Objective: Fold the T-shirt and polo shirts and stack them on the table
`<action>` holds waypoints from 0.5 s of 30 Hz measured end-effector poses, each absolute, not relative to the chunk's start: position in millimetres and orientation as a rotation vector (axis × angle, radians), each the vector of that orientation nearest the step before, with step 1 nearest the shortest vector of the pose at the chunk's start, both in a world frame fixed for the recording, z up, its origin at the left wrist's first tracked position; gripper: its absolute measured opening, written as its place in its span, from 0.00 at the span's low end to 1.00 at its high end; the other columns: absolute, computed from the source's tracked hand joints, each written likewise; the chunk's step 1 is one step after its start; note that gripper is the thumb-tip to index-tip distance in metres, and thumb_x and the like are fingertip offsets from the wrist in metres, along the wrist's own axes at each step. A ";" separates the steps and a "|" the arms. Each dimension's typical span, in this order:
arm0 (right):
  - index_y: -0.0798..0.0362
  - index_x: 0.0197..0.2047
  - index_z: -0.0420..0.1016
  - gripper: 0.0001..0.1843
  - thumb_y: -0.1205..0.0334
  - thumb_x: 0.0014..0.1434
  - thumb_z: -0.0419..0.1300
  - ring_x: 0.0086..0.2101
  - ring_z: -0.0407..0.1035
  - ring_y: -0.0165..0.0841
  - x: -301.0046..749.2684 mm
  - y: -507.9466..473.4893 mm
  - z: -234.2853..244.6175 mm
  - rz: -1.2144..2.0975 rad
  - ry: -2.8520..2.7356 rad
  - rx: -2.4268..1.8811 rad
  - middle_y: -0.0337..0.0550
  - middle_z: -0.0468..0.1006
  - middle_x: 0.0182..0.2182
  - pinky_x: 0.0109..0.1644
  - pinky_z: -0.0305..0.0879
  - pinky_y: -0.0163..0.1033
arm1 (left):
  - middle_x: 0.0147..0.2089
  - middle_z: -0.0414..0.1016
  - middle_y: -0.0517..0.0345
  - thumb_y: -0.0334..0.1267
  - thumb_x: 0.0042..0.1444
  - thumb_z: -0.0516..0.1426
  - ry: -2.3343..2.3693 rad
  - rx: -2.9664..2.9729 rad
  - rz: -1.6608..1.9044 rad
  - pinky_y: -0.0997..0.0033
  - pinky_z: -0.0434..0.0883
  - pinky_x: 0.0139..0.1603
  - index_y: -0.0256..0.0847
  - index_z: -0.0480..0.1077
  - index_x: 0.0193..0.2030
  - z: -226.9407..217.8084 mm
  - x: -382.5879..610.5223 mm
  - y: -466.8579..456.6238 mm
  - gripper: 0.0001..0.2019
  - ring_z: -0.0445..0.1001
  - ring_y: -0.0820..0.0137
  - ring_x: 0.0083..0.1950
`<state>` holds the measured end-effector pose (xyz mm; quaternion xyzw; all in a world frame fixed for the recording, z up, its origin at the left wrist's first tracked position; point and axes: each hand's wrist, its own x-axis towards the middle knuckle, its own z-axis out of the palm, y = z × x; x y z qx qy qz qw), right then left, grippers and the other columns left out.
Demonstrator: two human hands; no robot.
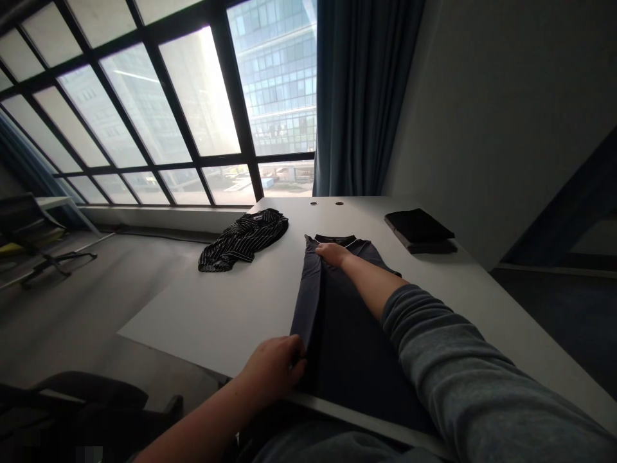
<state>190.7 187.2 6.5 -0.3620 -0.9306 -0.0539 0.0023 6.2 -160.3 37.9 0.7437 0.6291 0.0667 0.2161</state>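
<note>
A dark navy short-sleeved shirt (349, 341) lies flat on the white table (202, 315), collar away from me, with its side folded lengthwise into a long strip (308, 299). My left hand (272, 366) grips the near end of that strip at the table's front edge. My right hand (332, 254) reaches across and holds the far end of the fold, near the collar and shoulder. The shirt's near hem hangs out of sight past the table edge.
A crumpled black-and-white striped garment (243, 240) lies to the left of the shirt. A folded stack of black clothing (419, 230) sits at the right. Two small holes mark the table's far edge. An office chair stands at lower left, with large windows beyond the table.
</note>
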 end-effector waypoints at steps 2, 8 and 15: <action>0.56 0.54 0.79 0.18 0.74 0.70 0.50 0.50 0.76 0.39 197.0 185.9 -0.5 -0.155 -2.921 -1.171 0.54 0.78 0.52 0.54 0.69 0.39 | 0.44 0.83 0.55 0.39 0.59 0.59 1.710 2.098 0.103 0.64 0.70 0.46 0.48 0.75 0.44 33.9 16.9 -156.9 0.07 0.80 0.60 0.46; 0.56 0.53 0.80 0.18 0.75 0.69 0.52 0.48 0.77 0.37 208.6 184.7 -19.3 -0.103 -2.944 -1.203 0.55 0.78 0.51 0.53 0.69 0.37 | 0.45 0.83 0.50 0.44 0.58 0.61 1.589 2.170 -0.032 0.61 0.73 0.48 0.47 0.77 0.45 22.2 36.2 -148.9 0.10 0.81 0.56 0.48; 0.57 0.51 0.83 0.17 0.75 0.65 0.56 0.54 0.74 0.42 211.0 187.2 -31.0 -0.079 -2.969 -1.187 0.57 0.78 0.53 0.56 0.69 0.39 | 0.46 0.81 0.48 0.47 0.69 0.53 1.637 2.259 0.086 0.58 0.73 0.54 0.44 0.77 0.45 7.4 34.4 -131.1 0.14 0.79 0.56 0.50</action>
